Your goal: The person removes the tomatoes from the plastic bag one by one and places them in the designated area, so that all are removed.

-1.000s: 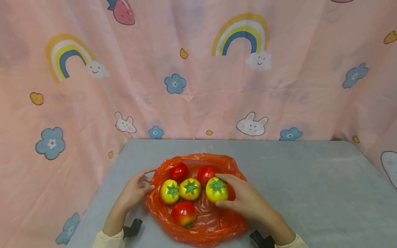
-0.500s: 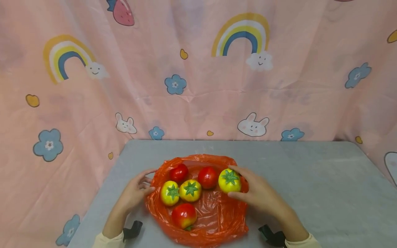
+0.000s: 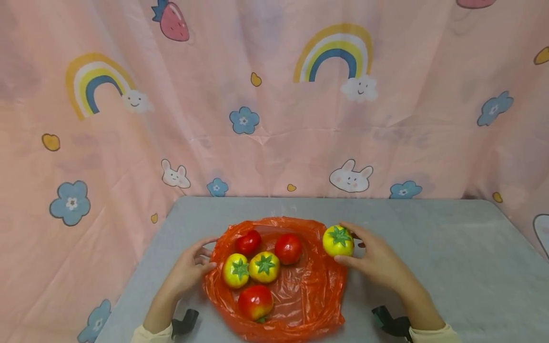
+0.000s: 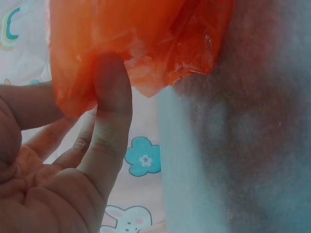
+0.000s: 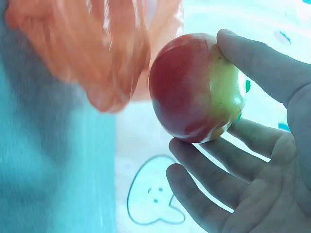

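An orange-red plastic bag (image 3: 315, 295) lies spread wide on the table, its rim rolled outward. My left hand (image 3: 187, 268) pinches its left rim between thumb and fingers; the left wrist view shows the thumb (image 4: 111, 92) pressed on the film. Past the bag's right rim, my right hand (image 3: 377, 259) holds a glossy toy tomato (image 3: 338, 241), yellow around a green star-shaped leaf. Seen from the right wrist, this tomato (image 5: 189, 90) is red on its far side, gripped between thumb and fingertips. Inside the bag sit several more toy tomatoes, including a red one (image 3: 288, 248) and a yellow-topped one (image 3: 264, 267).
The grey table (image 3: 429, 247) extends right of the bag and behind it. A pink patterned curtain (image 3: 283, 152) hangs along the table's back and sides. Black wrist mounts (image 3: 185, 322) sit by both forearms.
My right hand has carried the toy tomato rightward from over the bag to beyond its right rim. The left hand stays at the left rim.
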`<act>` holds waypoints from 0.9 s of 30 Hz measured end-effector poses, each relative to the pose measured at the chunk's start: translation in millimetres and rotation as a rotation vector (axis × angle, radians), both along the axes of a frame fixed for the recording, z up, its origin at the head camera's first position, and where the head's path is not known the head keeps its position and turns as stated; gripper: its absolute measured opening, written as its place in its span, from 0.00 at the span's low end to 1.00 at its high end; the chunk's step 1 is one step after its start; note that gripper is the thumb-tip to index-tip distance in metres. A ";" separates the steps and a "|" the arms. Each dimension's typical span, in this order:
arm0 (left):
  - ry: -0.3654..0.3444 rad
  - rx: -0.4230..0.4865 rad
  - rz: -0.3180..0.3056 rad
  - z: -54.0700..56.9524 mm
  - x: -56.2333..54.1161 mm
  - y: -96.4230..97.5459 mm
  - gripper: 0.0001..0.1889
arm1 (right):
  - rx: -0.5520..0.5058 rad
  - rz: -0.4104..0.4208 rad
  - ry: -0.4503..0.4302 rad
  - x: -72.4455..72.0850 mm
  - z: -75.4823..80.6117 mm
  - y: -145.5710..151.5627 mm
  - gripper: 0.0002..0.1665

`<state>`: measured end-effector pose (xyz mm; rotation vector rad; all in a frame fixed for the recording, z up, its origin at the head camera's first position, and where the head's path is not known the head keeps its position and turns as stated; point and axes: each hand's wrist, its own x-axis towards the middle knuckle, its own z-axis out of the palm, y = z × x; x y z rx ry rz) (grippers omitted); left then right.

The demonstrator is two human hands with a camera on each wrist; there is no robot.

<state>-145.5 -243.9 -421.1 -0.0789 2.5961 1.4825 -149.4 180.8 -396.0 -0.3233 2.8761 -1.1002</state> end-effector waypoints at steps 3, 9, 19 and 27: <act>-0.003 -0.003 -0.002 -0.6 0.8 -0.1 0.31 | 0.019 -0.019 0.006 -2.8 -1.2 6.6 0.48; 0.005 -0.002 -0.007 -1.9 1.6 -0.3 0.31 | 0.032 -0.027 0.027 -8.5 -6.8 20.5 0.51; 0.007 -0.003 -0.008 -2.8 0.2 0.3 0.31 | 0.032 -0.057 -0.020 -16.1 -21.0 34.7 0.53; -0.011 0.001 -0.004 -2.7 0.0 -0.3 0.31 | 0.033 -0.079 -0.082 -22.7 -36.7 44.1 0.53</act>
